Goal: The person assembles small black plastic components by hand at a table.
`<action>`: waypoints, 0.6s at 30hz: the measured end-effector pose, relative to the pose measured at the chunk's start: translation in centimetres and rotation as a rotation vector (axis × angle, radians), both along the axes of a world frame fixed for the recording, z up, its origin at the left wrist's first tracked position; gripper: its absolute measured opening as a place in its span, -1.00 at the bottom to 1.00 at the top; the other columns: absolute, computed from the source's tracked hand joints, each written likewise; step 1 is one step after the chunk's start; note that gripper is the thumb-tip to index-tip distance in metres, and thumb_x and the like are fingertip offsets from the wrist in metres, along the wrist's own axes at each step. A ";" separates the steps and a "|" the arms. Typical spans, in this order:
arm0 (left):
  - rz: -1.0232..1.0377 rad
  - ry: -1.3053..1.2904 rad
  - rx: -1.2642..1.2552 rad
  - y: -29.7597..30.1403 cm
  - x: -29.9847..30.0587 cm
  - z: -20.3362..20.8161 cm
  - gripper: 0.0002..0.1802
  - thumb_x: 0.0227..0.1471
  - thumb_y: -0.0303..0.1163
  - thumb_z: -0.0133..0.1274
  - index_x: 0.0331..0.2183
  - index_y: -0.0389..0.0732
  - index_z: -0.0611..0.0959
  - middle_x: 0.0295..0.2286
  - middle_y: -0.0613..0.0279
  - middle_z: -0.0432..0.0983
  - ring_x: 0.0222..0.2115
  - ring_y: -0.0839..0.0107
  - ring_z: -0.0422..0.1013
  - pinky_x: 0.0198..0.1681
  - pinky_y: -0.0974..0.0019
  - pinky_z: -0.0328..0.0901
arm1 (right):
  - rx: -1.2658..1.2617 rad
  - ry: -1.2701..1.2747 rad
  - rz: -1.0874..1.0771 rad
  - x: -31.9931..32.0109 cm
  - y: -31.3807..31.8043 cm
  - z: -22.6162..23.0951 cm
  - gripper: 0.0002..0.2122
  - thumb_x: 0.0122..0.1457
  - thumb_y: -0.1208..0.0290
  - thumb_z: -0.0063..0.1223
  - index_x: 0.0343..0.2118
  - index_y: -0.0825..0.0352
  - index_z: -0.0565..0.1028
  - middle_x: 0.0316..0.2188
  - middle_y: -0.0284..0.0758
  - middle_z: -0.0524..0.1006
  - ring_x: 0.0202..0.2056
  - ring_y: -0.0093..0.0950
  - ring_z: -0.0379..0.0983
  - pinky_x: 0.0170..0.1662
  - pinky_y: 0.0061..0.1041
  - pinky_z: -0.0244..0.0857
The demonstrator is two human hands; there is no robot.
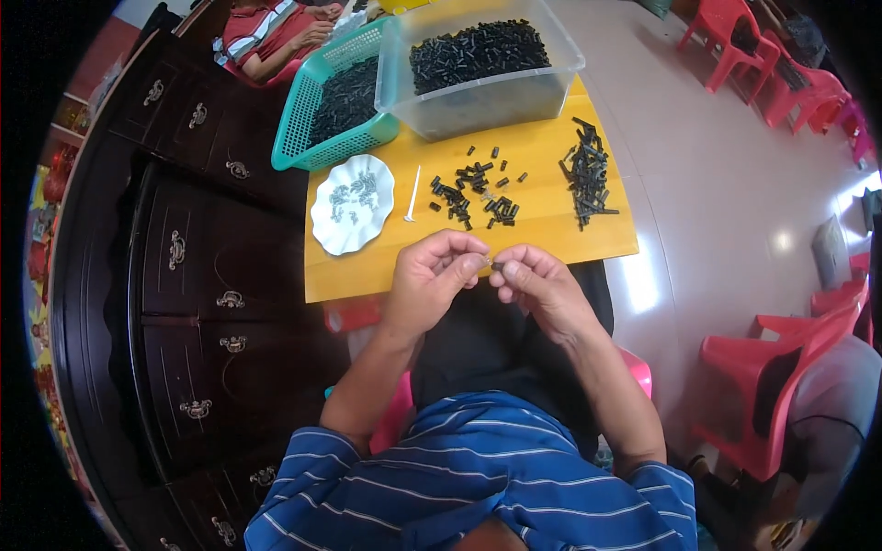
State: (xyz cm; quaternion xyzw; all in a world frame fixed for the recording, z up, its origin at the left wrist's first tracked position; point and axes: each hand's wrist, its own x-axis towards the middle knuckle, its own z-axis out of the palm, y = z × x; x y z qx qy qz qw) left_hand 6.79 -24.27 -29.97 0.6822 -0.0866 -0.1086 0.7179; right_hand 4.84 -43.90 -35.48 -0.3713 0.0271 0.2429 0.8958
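Just past the table's near edge, my two hands meet, fingertips almost touching. My right hand (544,283) pinches a small black tube-like piece (498,266) between thumb and fingers. My left hand (430,277) is closed in a pinch facing it; whatever sits at its fingertips is tiny and pale, too small to name. Beyond the hands, short black pieces (452,196) lie scattered on the yellow table (551,241). To the left, a white scalloped plate (347,241) holds small clear pieces (354,195). A thin white stick (413,194) lies beside the plate.
A clear plastic bin (487,110) and a green basket (287,138), both filled with black pieces, stand at the back. Longer black pieces (588,174) are heaped at right. Dark drawers (220,239) line the left; red chairs (781,376) stand right. Another person (276,41) sits far left.
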 end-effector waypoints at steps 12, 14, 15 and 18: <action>0.011 -0.014 0.045 -0.1 0.0 -1.2 -0.85 0.20 -0.55 0.13 -0.18 -0.37 0.64 -0.38 0.31 0.59 -0.43 0.63 0.45 -0.31 0.54 0.37 | 0.024 0.020 -0.035 -0.1 0.2 0.4 -0.85 0.29 0.44 0.15 -0.13 0.34 0.53 -0.30 -0.34 0.63 -0.33 -0.63 0.54 -0.19 -0.68 0.44; 0.015 -0.010 0.048 -0.4 0.0 -1.2 -0.87 0.20 -0.55 0.12 -0.20 -0.36 0.64 -0.37 0.32 0.58 -0.43 0.64 0.45 -0.31 0.55 0.36 | 0.031 0.018 -0.045 0.0 0.1 0.3 -0.86 0.30 0.42 0.15 -0.15 0.33 0.54 -0.32 -0.35 0.62 -0.34 -0.63 0.54 -0.21 -0.69 0.43; 0.021 -0.008 0.052 -0.5 0.0 -1.2 -0.89 0.20 -0.55 0.11 -0.21 -0.35 0.64 -0.37 0.33 0.57 -0.43 0.64 0.44 -0.31 0.55 0.36 | 0.031 0.018 -0.046 0.0 0.1 0.2 -0.86 0.30 0.42 0.15 -0.15 0.33 0.54 -0.32 -0.35 0.62 -0.34 -0.63 0.54 -0.21 -0.69 0.43; -0.013 -0.070 0.125 -1.1 -0.3 -0.8 -0.91 0.21 -0.55 0.10 -0.22 -0.34 0.63 -0.38 0.35 0.55 -0.43 0.65 0.42 -0.32 0.55 0.34 | 0.017 0.021 -0.043 0.0 0.0 0.4 -0.87 0.31 0.39 0.14 -0.17 0.32 0.55 -0.34 -0.37 0.62 -0.34 -0.64 0.54 -0.22 -0.69 0.42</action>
